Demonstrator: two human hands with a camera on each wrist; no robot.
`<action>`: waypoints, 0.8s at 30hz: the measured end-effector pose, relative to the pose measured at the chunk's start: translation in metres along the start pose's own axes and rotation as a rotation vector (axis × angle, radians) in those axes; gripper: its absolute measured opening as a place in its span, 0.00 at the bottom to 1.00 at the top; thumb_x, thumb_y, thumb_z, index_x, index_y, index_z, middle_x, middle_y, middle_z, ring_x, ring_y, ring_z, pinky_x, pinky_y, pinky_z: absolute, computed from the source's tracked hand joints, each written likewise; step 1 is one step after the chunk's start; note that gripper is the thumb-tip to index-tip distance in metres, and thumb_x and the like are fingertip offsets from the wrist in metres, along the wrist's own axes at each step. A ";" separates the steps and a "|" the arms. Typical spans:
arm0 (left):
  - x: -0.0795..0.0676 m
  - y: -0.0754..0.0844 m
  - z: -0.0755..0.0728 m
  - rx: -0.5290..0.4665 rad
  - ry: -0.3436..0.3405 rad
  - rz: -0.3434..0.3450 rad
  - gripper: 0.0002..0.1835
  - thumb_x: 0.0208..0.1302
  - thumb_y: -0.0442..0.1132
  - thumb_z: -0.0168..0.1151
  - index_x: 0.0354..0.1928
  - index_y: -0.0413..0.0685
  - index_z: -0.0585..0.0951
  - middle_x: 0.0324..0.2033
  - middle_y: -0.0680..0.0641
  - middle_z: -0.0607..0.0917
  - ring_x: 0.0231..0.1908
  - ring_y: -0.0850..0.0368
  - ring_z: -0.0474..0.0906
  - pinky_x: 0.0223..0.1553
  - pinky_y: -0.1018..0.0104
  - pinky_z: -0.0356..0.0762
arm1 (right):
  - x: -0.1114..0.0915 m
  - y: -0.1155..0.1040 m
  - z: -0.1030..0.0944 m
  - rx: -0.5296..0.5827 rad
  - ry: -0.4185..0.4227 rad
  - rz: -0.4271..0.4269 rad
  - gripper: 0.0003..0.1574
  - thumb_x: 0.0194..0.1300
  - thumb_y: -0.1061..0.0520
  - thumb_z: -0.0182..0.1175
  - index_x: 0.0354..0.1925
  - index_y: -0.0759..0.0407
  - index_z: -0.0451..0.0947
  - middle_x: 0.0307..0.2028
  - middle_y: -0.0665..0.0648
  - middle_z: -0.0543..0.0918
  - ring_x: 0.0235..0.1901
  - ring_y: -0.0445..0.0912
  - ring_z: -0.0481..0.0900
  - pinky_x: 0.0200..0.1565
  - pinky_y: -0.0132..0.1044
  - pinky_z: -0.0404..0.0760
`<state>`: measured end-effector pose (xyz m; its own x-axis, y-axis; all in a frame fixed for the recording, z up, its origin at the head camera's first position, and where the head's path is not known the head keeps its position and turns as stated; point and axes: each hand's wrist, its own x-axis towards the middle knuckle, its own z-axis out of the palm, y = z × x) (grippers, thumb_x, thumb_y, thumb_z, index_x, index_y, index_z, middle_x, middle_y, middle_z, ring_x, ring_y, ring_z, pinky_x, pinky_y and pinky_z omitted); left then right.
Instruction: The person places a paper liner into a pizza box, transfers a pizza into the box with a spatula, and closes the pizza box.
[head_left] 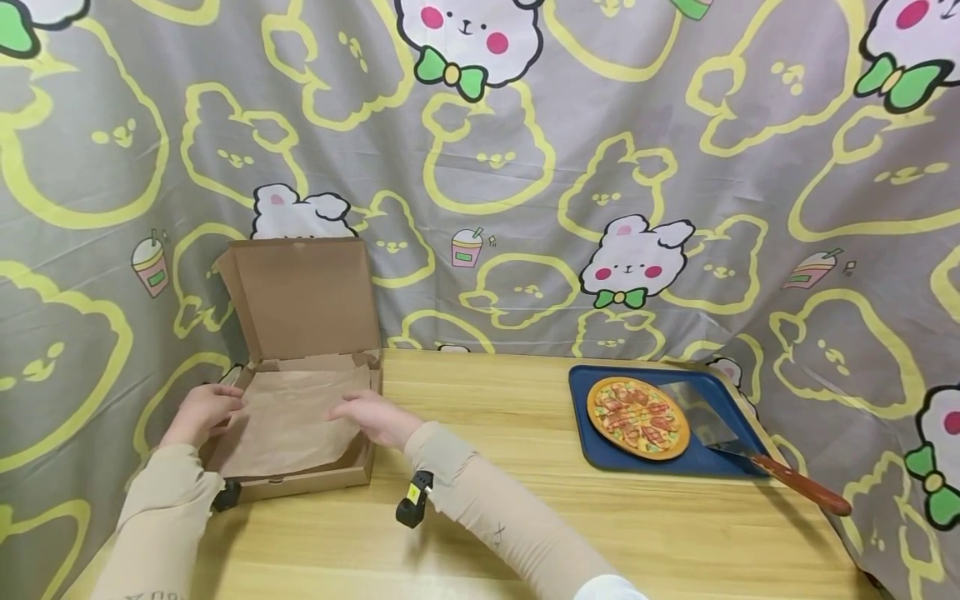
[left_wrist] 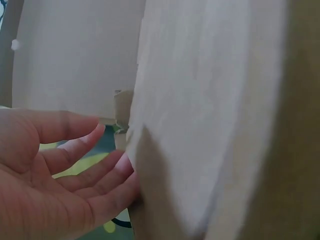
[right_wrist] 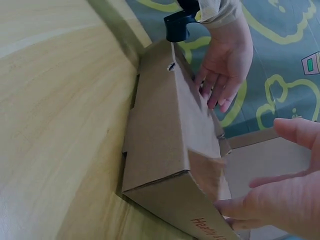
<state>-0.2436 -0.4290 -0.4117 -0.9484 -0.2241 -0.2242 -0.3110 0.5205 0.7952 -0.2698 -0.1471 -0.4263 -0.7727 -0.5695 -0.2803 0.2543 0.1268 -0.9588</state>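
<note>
An open cardboard pizza box (head_left: 300, 485) stands on the left of the table, its lid (head_left: 311, 300) raised against the curtain. A sheet of brown paper (head_left: 288, 429) lies in the box, with its front edge lifted a little at the right. At the box's left side, my left hand (head_left: 198, 414) has loosely bent fingers, and its lower fingertips touch the paper's edge in the left wrist view. My right hand (head_left: 381, 418) is over the right wall, fingers extended toward the paper. In the right wrist view, its lower fingers reach inside the box's rim; contact with the paper is unclear.
On the table's right, a blue tray (head_left: 723, 400) bears a whole pizza (head_left: 637, 417) and a pizza server with a wooden handle (head_left: 806, 485) that juts past the tray's front right corner. A patterned curtain (head_left: 510, 250) hangs behind and beside the table.
</note>
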 end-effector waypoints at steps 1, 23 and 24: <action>0.000 0.000 0.001 0.011 0.010 0.000 0.26 0.65 0.32 0.53 0.59 0.19 0.64 0.24 0.57 0.76 0.25 0.64 0.73 0.29 0.66 0.79 | -0.001 -0.001 0.000 -0.011 -0.001 -0.004 0.43 0.61 0.61 0.61 0.71 0.67 0.58 0.73 0.65 0.59 0.74 0.63 0.51 0.73 0.62 0.47; 0.000 0.026 0.002 -0.022 -0.004 0.082 0.32 0.75 0.50 0.41 0.61 0.23 0.64 0.40 0.36 0.83 0.35 0.65 0.78 0.36 0.61 0.82 | -0.007 -0.005 -0.012 -0.235 -0.143 -0.138 0.19 0.70 0.64 0.52 0.56 0.74 0.73 0.51 0.72 0.81 0.52 0.65 0.80 0.56 0.49 0.80; 0.003 0.025 0.003 -0.051 -0.028 0.079 0.33 0.75 0.51 0.39 0.62 0.22 0.64 0.37 0.42 0.84 0.34 0.68 0.77 0.39 0.60 0.82 | -0.007 -0.004 -0.009 -0.288 -0.151 -0.150 0.18 0.70 0.64 0.53 0.54 0.74 0.74 0.49 0.72 0.82 0.51 0.65 0.81 0.55 0.48 0.81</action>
<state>-0.2544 -0.4145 -0.3943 -0.9713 -0.1607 -0.1751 -0.2327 0.4926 0.8386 -0.2706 -0.1367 -0.4207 -0.6886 -0.7104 -0.1458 -0.0463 0.2438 -0.9687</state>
